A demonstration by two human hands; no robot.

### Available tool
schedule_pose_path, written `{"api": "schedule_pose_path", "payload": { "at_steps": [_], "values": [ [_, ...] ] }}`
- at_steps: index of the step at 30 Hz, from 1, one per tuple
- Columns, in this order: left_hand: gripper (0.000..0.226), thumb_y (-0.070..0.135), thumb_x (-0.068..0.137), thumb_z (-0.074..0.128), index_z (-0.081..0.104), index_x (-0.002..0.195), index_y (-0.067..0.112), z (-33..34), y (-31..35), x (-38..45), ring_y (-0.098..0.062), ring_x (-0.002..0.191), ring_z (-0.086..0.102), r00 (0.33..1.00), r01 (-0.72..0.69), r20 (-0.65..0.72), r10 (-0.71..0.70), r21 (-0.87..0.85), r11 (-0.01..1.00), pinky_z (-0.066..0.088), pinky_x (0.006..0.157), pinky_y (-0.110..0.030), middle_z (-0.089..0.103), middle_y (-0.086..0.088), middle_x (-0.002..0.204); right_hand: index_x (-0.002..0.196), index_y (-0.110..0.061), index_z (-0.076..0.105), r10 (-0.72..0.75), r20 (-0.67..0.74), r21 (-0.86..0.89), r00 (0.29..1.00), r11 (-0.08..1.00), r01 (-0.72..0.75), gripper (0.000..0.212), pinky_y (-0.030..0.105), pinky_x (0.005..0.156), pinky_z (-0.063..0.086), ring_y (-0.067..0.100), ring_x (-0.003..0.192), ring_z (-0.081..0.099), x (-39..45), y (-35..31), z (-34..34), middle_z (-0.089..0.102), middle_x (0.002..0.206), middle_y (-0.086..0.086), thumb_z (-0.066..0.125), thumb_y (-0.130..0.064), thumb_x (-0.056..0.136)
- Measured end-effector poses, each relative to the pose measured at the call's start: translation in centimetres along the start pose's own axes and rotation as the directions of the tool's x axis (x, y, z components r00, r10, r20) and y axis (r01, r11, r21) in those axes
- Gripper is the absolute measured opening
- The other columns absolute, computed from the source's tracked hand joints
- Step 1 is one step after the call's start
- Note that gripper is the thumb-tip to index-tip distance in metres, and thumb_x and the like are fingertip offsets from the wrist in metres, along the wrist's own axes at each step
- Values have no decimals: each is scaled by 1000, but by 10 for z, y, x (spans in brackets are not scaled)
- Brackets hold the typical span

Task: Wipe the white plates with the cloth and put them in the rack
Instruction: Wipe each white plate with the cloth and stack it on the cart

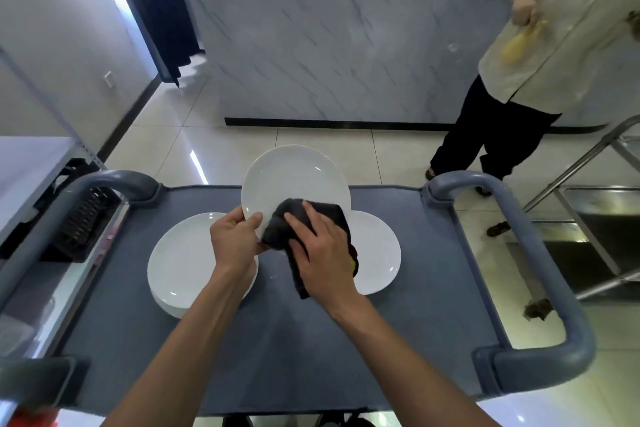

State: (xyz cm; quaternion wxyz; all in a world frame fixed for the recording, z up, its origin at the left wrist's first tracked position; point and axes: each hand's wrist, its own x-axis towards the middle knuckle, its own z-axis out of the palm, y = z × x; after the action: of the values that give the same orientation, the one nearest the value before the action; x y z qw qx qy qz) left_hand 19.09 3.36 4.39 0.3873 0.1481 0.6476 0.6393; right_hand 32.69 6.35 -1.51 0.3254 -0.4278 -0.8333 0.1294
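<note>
The wiping step is in hand: the left hand [235,239] is closed on the near rim of a round, glossy white ceramic plate [294,180], thumb on the upper face and fingers curled behind, holding it tilted up above the flat grey-blue plastic top of a service cart [415,288], while the right hand [320,250] lies spread and palm-down on a crumpled dark grey cloth [294,224], pressing it against the plate's lower right part with a tail of the cloth hanging below the palm. Most of the plate's face shows bare and shiny beyond the cloth, so by my reading the wipe is only part done — the next move calls for sweeping the cloth across the far face and round the rim, with the left hand keeping a firm pinch and perhaps turning the plate. After that it must travel to the black slotted plastic rack [83,229], which sits on a lower surface just off the cart's left edge — a sideways carry past the cart's rounded grey handle [114,180]. Two more white plates wait flat on the cart: a stack of them at the left [180,263] and one at the right [377,253], partly hidden behind the cloth. The held plate looks smooth and unchipped, with small highlights near its rim.
</note>
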Motion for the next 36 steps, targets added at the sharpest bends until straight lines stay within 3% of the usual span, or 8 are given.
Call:
{"api": "schedule_pose_path", "payload": {
  "at_steps": [3,10,16,23,26,30,36],
  "values": [
    [20,1,98,56,73,99,12,3,-2,-4,-32,85,73,1000,-19,9,19,16,1000,63,67,-46,75,-14,95,141,-25,57,-15,-13,15,1000,1000,15,44,47,103,45,28,132,50,-4,6,-5,48,152,10,48,-31,98],
    [21,-2,98,55,73,98,9,14,-2,-14,-17,66,71,1000,-30,6,31,-42,999,58,54,-31,75,-3,79,142,-23,57,-10,-19,3,1000,1000,10,46,49,109,41,29,137,46,-5,31,-22,45,155,10,59,-20,97],
    [28,1,97,57,72,89,23,18,-3,-15,-14,70,71,998,-49,49,49,10,999,59,56,-33,76,8,76,140,-23,59,8,-62,-62,998,998,-12,45,52,103,44,31,131,51,4,51,-33,49,151,12,56,-19,94],
    [21,2,95,60,74,105,14,17,0,-14,-27,79,72,994,-39,106,30,77,996,59,56,-33,76,-8,91,137,-23,60,31,-96,-87,995,995,-39,45,52,98,48,31,127,54,30,56,-36,52,148,12,44,-27,95],
    [22,1,95,60,75,98,16,18,0,-18,-24,74,74,988,-38,150,24,95,995,59,55,-34,78,-5,85,138,-23,60,21,-89,-85,996,996,-29,43,53,98,47,34,128,54,40,53,-37,51,149,12,50,-25,96],
    [21,1,95,60,75,107,9,19,-7,-21,-29,81,75,977,-33,215,5,128,991,59,58,-38,78,-11,93,139,-22,59,-13,-75,-58,997,998,8,44,53,100,46,34,130,51,53,40,-36,49,151,12,54,-22,95],
    [21,0,95,59,76,106,8,17,-9,-20,-30,82,75,984,-21,177,5,89,996,60,59,-39,78,-12,95,138,-21,60,-115,-27,-43,993,993,114,43,51,100,45,31,129,50,49,37,-32,47,153,10,57,-22,95]
  ]
}}
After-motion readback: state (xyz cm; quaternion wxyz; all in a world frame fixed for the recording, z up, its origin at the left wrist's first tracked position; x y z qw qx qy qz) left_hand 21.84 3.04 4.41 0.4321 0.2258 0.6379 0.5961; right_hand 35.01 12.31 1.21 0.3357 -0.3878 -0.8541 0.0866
